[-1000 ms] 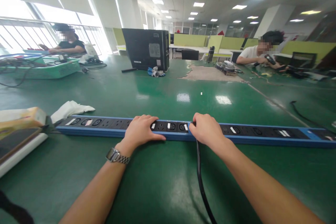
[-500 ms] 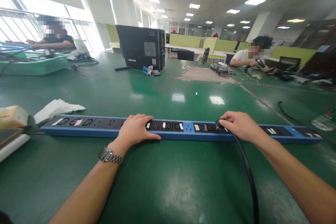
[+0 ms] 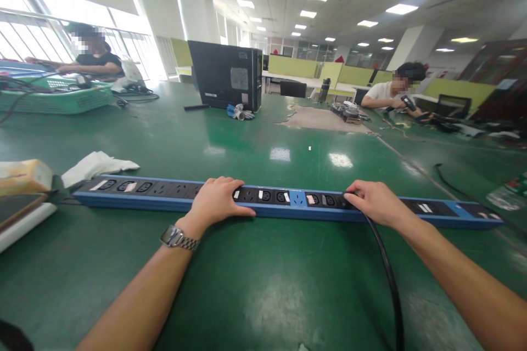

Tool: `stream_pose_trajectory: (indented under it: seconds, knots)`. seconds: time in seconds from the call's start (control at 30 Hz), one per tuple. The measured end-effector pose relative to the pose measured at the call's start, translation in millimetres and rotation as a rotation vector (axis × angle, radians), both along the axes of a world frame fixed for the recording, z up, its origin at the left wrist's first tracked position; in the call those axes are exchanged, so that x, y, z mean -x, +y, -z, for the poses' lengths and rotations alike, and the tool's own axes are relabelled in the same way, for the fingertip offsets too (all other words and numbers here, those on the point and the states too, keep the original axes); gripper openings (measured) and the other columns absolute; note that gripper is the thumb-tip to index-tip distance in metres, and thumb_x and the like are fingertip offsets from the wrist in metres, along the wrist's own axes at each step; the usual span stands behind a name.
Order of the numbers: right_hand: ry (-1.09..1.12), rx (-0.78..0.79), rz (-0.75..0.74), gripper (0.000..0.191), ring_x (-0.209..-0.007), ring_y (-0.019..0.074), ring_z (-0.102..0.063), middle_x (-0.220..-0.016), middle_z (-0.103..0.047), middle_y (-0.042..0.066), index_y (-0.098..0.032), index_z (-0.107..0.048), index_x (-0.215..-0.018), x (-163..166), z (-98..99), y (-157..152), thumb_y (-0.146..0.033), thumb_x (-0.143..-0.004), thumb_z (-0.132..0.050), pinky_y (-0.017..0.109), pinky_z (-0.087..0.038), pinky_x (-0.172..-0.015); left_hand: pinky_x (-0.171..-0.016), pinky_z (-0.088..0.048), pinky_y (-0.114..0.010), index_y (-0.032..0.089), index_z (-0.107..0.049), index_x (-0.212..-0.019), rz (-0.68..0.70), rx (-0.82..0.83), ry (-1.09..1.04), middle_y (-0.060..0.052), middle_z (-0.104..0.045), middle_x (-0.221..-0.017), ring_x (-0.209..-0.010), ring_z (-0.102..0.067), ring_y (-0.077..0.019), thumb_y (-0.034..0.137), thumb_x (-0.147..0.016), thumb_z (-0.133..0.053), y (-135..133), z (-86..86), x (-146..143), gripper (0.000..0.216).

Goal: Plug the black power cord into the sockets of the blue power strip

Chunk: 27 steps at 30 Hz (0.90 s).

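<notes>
A long blue-and-black power strip [image 3: 274, 213] lies across the green table, its row of sockets facing up. My left hand [image 3: 216, 200] clasps the strip left of its middle, thumb along the near side and fingers over the far edge. Right of the blue socket, my right hand [image 3: 373, 202] pinches a black plug [image 3: 344, 201] at the strip's top. Fingers cover most of that plug, so how deep it sits in a socket cannot be made out. From under the hand, a thick black cable [image 3: 389, 269] curves down toward me.
A black computer case [image 3: 224, 77] stands behind the strip, with gloves [image 3: 240, 112] beside it. At left are a green basket [image 3: 57, 100], white tissue [image 3: 99, 165] and a yellow pack [image 3: 27, 175]. A plastic bottle [image 3: 508, 193] lies at right. Two people sit across the table.
My right hand and the plug have tipped slightly lower against the strip, and less of the plug shows. My left hand keeps its hold. The whole view has shifted a little.
</notes>
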State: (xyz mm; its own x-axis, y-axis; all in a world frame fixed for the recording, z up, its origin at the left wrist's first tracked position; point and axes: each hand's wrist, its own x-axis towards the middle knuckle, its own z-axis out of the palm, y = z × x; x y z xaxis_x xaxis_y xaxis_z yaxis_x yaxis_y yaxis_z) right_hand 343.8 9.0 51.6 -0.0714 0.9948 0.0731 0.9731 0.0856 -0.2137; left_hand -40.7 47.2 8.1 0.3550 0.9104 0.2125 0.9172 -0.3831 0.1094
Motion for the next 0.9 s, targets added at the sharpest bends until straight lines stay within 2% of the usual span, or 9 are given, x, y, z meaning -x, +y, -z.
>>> stream_pose_trajectory:
  seconds: [0.1, 0.23, 0.3, 0.37, 0.43, 0.5, 0.57, 0.73, 0.9]
  knots:
    - [-0.027, 0.020, 0.049, 0.028, -0.065, 0.0193, -0.061, -0.070, -0.070, 0.004, -0.018, -0.072, -0.090, -1.7, -3.5, 0.0, -0.036, -0.085, -0.051, 0.029, -0.039, -0.060, -0.093, -0.045, -0.044, 0.021, -0.067, -0.119, 0.005, -0.008, -0.005, -0.012, -0.072, -0.113, -0.105, -0.065, -0.0344, 0.084, -0.060, -0.063, -1.1, -0.2, -0.3, 0.087]
    - [-0.053, -0.092, 0.160, 0.024, -0.075, 0.0214, -0.064, -0.080, -0.074, 0.007, -0.019, -0.073, -0.084, 24.1, -30.5, 2.7, -0.034, -0.082, -0.055, 0.030, -0.042, -0.066, -0.093, -0.045, -0.044, 0.020, -0.067, -0.119, 0.007, -0.011, -0.012, -0.012, -0.072, -0.112, -0.106, -0.064, -0.0342, 0.085, -0.059, -0.064, -1.7, 0.3, -0.6, 0.088]
    - [0.028, -0.145, 0.143, 0.024, -0.078, 0.0208, -0.064, -0.082, -0.074, 0.007, -0.020, -0.074, -0.084, 59.9, -41.1, 5.4, -0.035, -0.081, -0.057, 0.029, -0.041, -0.066, -0.092, -0.045, -0.044, 0.020, -0.067, -0.119, 0.012, -0.012, -0.013, -0.011, -0.072, -0.111, -0.105, -0.065, -0.0338, 0.085, -0.058, -0.065, -1.9, 0.8, -0.5, 0.088]
    - [0.200, -0.048, -0.020, 0.022, -0.075, 0.0177, -0.065, -0.080, -0.074, 0.005, -0.020, -0.075, -0.083, 106.9, -40.9, 10.5, -0.034, -0.080, -0.057, 0.026, -0.042, -0.064, -0.092, -0.045, -0.044, 0.020, -0.067, -0.118, 0.010, -0.020, -0.015, -0.011, -0.072, -0.110, -0.104, -0.065, -0.0337, 0.084, -0.058, -0.066, -2.1, 1.4, -0.4, 0.088]
    - [0.285, 0.016, -0.136, 0.023, -0.075, 0.0167, -0.065, -0.082, -0.075, 0.005, -0.019, -0.076, -0.085, 154.4, -30.7, 18.7, -0.032, -0.078, -0.058, 0.025, -0.042, -0.065, -0.092, -0.045, -0.044, 0.020, -0.067, -0.117, 0.007, -0.032, -0.021, -0.011, -0.072, -0.109, -0.104, -0.065, -0.0336, 0.082, -0.058, -0.068, -2.4, 2.0, -0.4, 0.086]
    - [0.323, 0.056, -0.140, 0.023, -0.076, 0.0168, -0.066, -0.082, -0.075, 0.006, -0.018, -0.076, -0.084, 191.6, -17.6, 28.6, -0.030, -0.077, -0.057, 0.024, -0.043, -0.066, -0.091, -0.045, -0.044, 0.021, -0.068, -0.115, 0.012, -0.040, -0.028, -0.009, -0.073, -0.106, -0.102, -0.065, -0.0330, 0.080, -0.058, -0.069, -2.9, 2.5, -0.6, 0.082]
    - [0.318, 0.089, -0.097, 0.024, -0.078, 0.0184, -0.067, -0.083, -0.076, 0.008, -0.019, -0.076, -0.084, 213.7, -9.0, 36.8, -0.030, -0.077, -0.056, 0.025, -0.044, -0.067, -0.089, -0.046, -0.044, 0.021, -0.069, -0.111, 0.019, -0.041, -0.031, -0.008, -0.073, -0.103, -0.100, -0.065, -0.0323, 0.079, -0.059, -0.070, -3.4, 2.4, -1.0, 0.077]
    - [0.131, 0.085, -0.066, 0.027, -0.087, 0.0258, -0.070, -0.095, -0.076, 0.015, -0.017, -0.077, -0.087, 227.3, -16.0, 39.7, -0.029, -0.076, -0.055, 0.031, -0.048, -0.071, -0.086, -0.046, -0.044, 0.022, -0.069, -0.106, 0.026, -0.037, -0.025, -0.007, -0.073, -0.100, -0.098, -0.065, -0.0319, 0.076, -0.064, -0.068, -4.5, 0.5, -1.9, 0.069]
    - [0.052, 0.059, -0.046, 0.030, -0.091, 0.0296, -0.070, -0.097, -0.075, 0.016, -0.017, -0.076, -0.094, 232.0, -24.2, 33.2, -0.027, -0.076, -0.054, 0.035, -0.051, -0.073, -0.086, -0.045, -0.044, 0.022, -0.069, -0.105, 0.022, -0.022, -0.026, -0.008, -0.072, -0.100, -0.098, -0.064, -0.0319, 0.078, -0.065, -0.065, -4.9, -0.2, -2.4, 0.068]
